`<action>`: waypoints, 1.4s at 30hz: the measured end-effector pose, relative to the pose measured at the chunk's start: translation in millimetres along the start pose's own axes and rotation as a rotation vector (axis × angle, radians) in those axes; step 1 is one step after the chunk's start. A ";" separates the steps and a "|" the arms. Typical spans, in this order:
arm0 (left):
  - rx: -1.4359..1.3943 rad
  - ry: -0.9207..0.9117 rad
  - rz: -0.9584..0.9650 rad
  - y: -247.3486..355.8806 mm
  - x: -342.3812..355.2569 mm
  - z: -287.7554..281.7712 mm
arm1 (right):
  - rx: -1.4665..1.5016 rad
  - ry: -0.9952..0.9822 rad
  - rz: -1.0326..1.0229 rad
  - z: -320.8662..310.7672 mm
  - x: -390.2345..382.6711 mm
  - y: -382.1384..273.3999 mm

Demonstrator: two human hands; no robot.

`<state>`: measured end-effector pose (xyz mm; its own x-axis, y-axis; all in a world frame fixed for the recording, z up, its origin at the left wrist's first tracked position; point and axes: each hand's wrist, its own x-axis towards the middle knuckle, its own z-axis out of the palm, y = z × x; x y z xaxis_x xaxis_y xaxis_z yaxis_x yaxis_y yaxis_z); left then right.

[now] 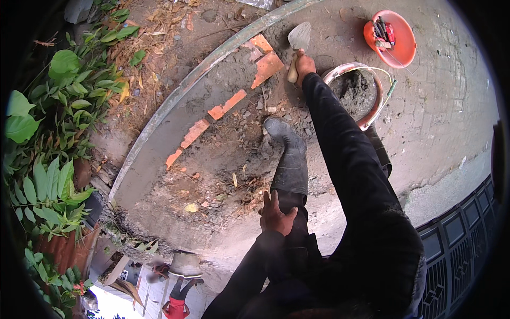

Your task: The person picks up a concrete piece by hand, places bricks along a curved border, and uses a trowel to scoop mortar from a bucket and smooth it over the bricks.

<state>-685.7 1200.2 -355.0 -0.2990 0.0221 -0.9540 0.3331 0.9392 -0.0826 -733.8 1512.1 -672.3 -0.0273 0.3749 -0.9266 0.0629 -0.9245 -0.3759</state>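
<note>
My right hand (304, 66) is closed round the wooden handle of a trowel (299, 37), reaching out over the ground at the far side. The trowel's grey blade points away from me, beside the broken orange bricks (268, 68). Fingers spread, my left hand (278, 215) rests on my left leg just above the rubber boot (290, 159). Right of my right forearm stands a bucket (380, 90) with wet grey mortar (357, 91) in it. A row of brick pieces (227, 104) lies along a band of smoothed mortar (154, 139).
A long curved strip (175, 95) edges the mortar on the left, with leafy plants (69, 85) beyond. An orange bucket (406, 45) holding tools stands at the far right. A dark metal gate (451, 250) is at the lower right. A person in red (176, 307) is at the lower left.
</note>
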 end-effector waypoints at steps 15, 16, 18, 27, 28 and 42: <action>0.052 -0.003 0.054 36.8 -8.3 1.2 | -0.742 -0.029 -0.147 -216.6 -227.5 48.7; 0.056 0.001 0.046 33.6 -9.7 2.9 | -1.175 0.162 -0.339 -246.7 -236.2 40.6; 0.094 0.066 0.068 23.7 -7.3 10.1 | -1.415 0.373 -0.270 -265.1 -250.1 -13.2; 0.159 0.033 0.084 34.2 -6.9 43.1 | -1.941 0.269 -0.475 -216.9 -100.3 -20.6; 0.160 0.033 0.098 30.7 -7.2 46.4 | -1.936 0.292 -0.512 -230.0 -107.2 10.1; 0.265 0.029 0.008 44.4 -10.3 37.2 | -0.826 0.213 -0.221 -222.1 -64.1 57.9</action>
<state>-634.5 1228.9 -359.6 -0.3193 0.0424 -0.9467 0.5568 0.8168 -0.1511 -506.8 1449.7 -635.1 0.0570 0.6205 -0.7822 0.7817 -0.5151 -0.3516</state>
